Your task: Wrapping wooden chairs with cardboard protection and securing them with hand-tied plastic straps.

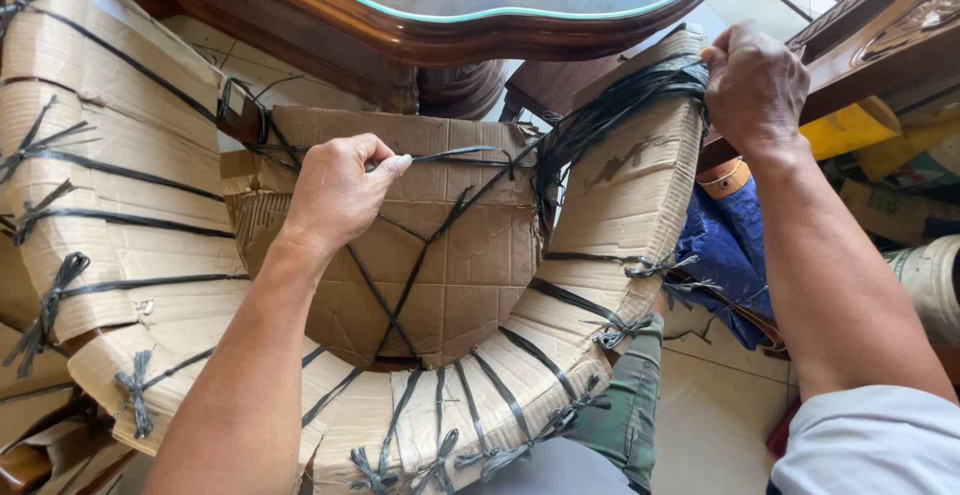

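A curved piece of furniture wrapped in brown cardboard [600, 225] fills the middle of the view, bound with several knotted black plastic straps [430, 245]. My left hand [340, 190] pinches one black strap over the flat cardboard panel [470, 265] in the centre. My right hand [752, 85] grips a bunch of black straps at the upper right end of the wrapped curve. The wrapped frame rests across my lap.
A glass-topped wooden table [470, 5] stands just beyond the wrapped piece. Carved wooden furniture [880, 25] is at the upper right, with a yellow object [850, 130] and blue cloth [735, 245] below it. The floor [715, 415] is pale tile.
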